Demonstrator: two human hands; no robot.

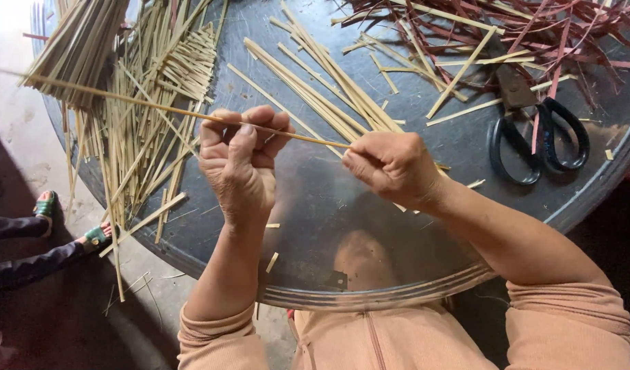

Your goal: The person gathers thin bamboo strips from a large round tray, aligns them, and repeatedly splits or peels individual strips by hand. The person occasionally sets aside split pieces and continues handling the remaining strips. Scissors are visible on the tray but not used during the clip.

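Pale, matt bamboo strip (pixel 191 113) pinched in both hands; beneath the grip a glossy, smooth dark tabletop (pixel 315 199); beyond, scissors (pixel 537 133) with shiny black plastic handles

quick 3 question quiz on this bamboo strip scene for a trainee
1. True or false: both hands grip the same thin bamboo strip.
2. What lies on the round tabletop to the right of the right hand? A) scissors B) hammer C) cup
3. Which strips lie above the scissors: pale or reddish?

Key: 1. True; the left hand pinches it too. 2. A. 3. Reddish strips.
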